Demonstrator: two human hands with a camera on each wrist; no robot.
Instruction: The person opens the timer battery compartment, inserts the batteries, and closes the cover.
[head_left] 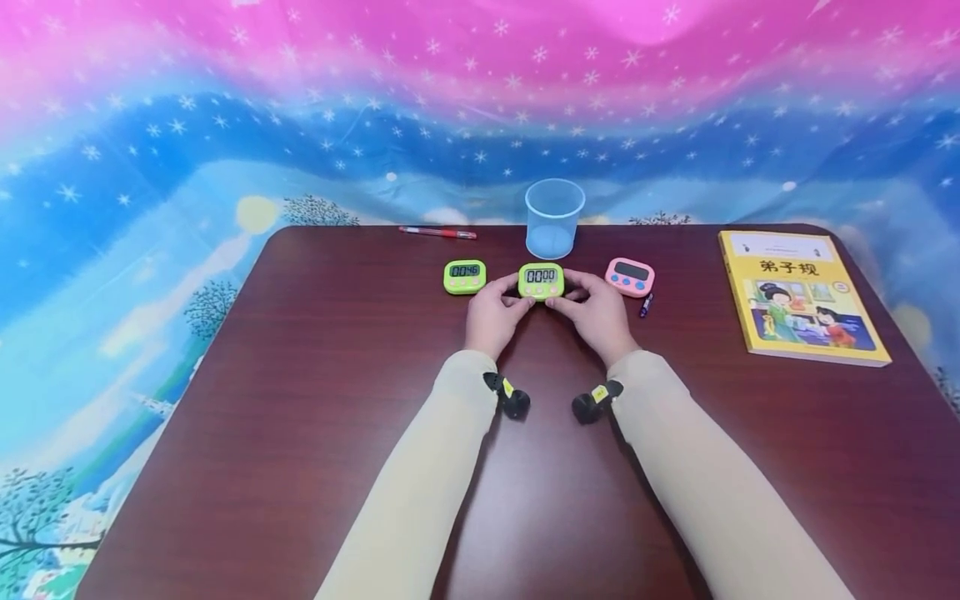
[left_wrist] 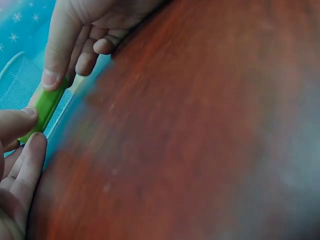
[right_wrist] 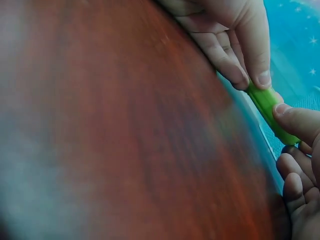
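A green digital timer (head_left: 541,282) reading 00 00 is held between both hands, its screen turned up toward the head camera. My left hand (head_left: 495,317) pinches its left end and my right hand (head_left: 602,317) its right end, thumbs along the near edge. Both wrist views show the thumbs on the green timer's edge (left_wrist: 48,105), (right_wrist: 272,115). Just left of the left hand lies a second green timer (head_left: 465,277) showing 00 46. By the right hand's fingers is a pink timer (head_left: 630,277) with blue buttons and a blank screen.
A clear blue cup (head_left: 552,221) stands behind the held timer. Along the back edge lies a red pen (head_left: 437,232). A small dark stick-shaped item (head_left: 647,305) lies beside the pink timer. At the right is a yellow book (head_left: 802,298) on the brown table (head_left: 315,400).
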